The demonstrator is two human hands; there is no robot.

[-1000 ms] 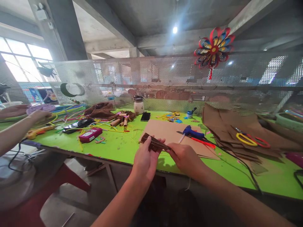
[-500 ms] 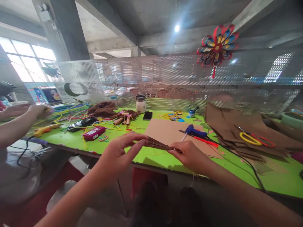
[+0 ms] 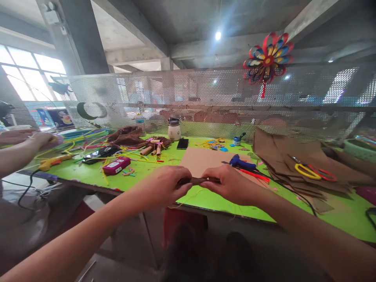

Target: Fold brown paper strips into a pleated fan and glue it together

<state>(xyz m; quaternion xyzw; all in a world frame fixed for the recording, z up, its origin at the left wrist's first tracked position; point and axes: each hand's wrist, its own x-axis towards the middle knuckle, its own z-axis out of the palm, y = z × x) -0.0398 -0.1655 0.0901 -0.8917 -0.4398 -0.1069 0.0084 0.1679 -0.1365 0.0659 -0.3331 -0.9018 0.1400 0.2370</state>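
Both hands hold a narrow bundle of folded brown paper (image 3: 197,181) level above the front edge of the green table. My left hand (image 3: 173,184) is closed around its left end, the thumb underneath. On the other end my right hand (image 3: 225,182) pinches, with fingers on top and thumb below. Most of the bundle is hidden in the hands; a short stretch shows between them. Just behind lies a flat tan sheet (image 3: 195,160). A blue glue gun (image 3: 241,162) rests beyond my right hand, near a red tool (image 3: 255,175).
Brown paper sheets (image 3: 288,156) are piled at the right with yellow-handled scissors (image 3: 308,171) on top. A purple power socket (image 3: 116,166), a phone (image 3: 182,144), paper tubes (image 3: 151,149) and a jug (image 3: 174,129) stand leftward. A co-worker's hand (image 3: 41,141) is at far left.
My left hand has closed over the left end of the folded paper, which was fanned out before. My right hand has shifted slightly left, and the bundle now looks narrower and more level.
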